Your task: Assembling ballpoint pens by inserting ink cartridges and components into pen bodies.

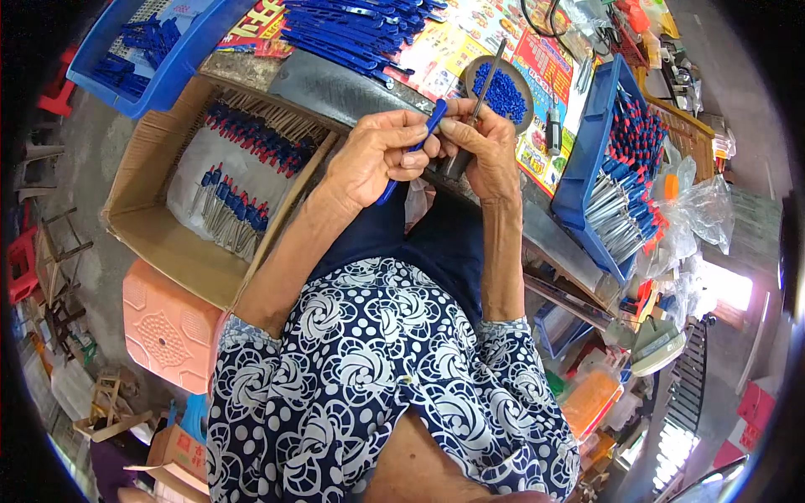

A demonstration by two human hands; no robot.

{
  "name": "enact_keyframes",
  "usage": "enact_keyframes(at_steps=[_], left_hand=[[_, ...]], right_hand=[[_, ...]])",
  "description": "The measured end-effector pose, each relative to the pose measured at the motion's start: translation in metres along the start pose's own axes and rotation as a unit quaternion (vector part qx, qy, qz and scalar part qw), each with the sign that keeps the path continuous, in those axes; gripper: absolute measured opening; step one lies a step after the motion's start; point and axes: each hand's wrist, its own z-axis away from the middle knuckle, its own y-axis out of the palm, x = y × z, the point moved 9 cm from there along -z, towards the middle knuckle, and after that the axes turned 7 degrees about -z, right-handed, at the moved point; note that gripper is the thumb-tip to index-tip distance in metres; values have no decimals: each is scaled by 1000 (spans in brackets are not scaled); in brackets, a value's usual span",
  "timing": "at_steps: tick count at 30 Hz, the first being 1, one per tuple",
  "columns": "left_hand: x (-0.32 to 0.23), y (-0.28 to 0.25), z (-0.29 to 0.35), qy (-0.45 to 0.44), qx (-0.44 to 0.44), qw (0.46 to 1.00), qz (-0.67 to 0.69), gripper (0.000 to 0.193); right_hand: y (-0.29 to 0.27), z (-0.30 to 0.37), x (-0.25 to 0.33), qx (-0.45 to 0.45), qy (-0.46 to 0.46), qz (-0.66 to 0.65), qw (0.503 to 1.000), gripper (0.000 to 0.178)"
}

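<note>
My left hand (381,155) is closed round a long, slim blue plastic piece (434,117), its upper end sticking out past the fingertips and its lower end below the palm. Close beside it, my right hand (486,147) has its thumb and fingers bent round a thin metal rod (490,80). A dark thick end (456,166) shows under that hand, in line with the rod. The fingertips of both hands nearly meet; any small part between them is hidden.
Blue strips (348,33) lie piled on the bench beside a bowl of small blue parts (501,92). A cardboard box (159,239) of metal-shafted tools stands left; a blue crate (579,189) of similar ones is right. A blue basket (134,105) sits far left, above a pink stool (159,327).
</note>
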Motion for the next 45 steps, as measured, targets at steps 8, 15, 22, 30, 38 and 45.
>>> enact_keyframes(at_steps=[8,15,22,30,38,45], left_hand=[[-1,9,-2,-13,103,983,150,18],[0,13,-2,-21,139,966,217,19],[1,13,-1,-30,141,961,238,19],[4,15,-6,-27,123,976,179,18],[-2,6,-2,-4,83,991,102,21],[2,10,-6,-18,94,986,139,21]], right_hand=[[10,2,5,18,-5,-15,1000,17],[16,4,8,16,-7,-15,1000,16],[14,3,7,11,-5,-7,1000,14],[7,4,9,-10,-6,30,999,14],[-39,9,48,-143,-53,150,977,15],[-131,13,93,-337,-189,637,667,19]])
